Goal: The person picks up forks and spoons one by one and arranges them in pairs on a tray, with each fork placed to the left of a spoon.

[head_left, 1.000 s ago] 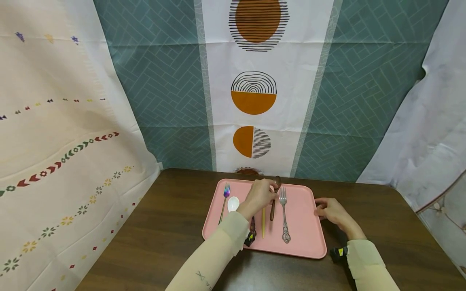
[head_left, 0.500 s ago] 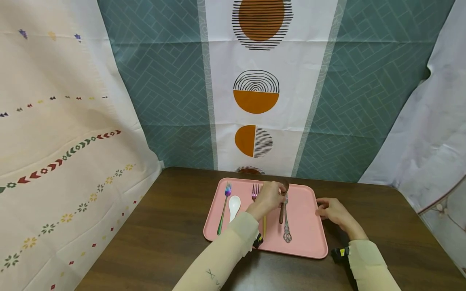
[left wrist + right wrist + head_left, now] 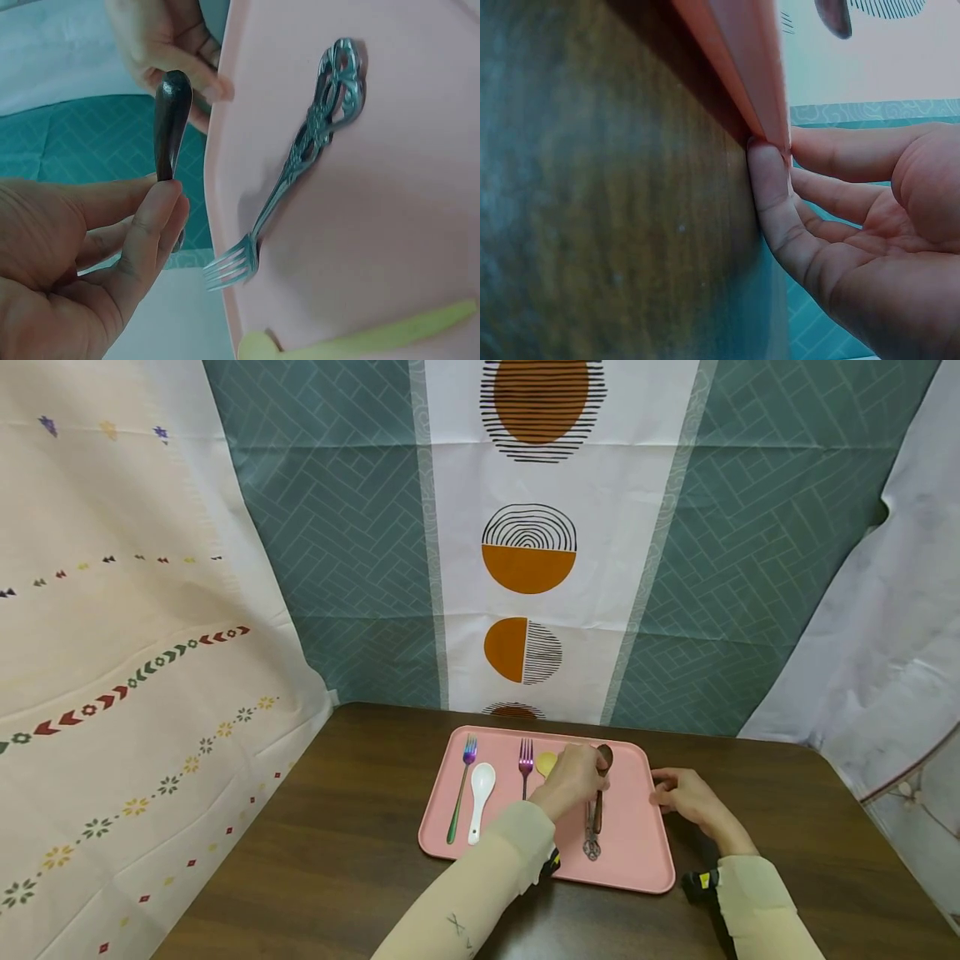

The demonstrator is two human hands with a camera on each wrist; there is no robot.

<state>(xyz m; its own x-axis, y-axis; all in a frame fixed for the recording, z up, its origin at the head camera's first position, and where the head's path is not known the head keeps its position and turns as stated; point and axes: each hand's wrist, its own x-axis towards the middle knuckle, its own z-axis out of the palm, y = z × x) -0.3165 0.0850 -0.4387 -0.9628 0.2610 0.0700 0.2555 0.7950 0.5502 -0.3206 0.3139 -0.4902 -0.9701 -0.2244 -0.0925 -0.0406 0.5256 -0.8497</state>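
Note:
My left hand [image 3: 573,779] pinches a dark brown spoon [image 3: 604,756] over the right half of the pink tray [image 3: 633,860]. In the left wrist view the spoon's dark handle [image 3: 172,124] rises from between thumb and fingers. Beneath it lies an ornate silver fork [image 3: 304,146], mostly covered by the hand in the head view. At the tray's right edge, my right hand [image 3: 692,795] pinches the rim [image 3: 769,90], its thumb low on the outer side. A yellow spoon [image 3: 546,763] lies left of the left hand, its handle hidden in the head view.
On the tray's left are a rainbow-coloured fork [image 3: 461,785], a white spoon [image 3: 481,797] and a purplish fork [image 3: 526,760]. The tray rests on a dark wooden table [image 3: 322,852]. Patterned cloths [image 3: 360,543] hang behind and at the sides.
My left hand has carried the brown spoon rightward, from left of the silver fork to over it. The purplish fork and yellow spoon's bowl have come into sight. My right hand stays on the rim.

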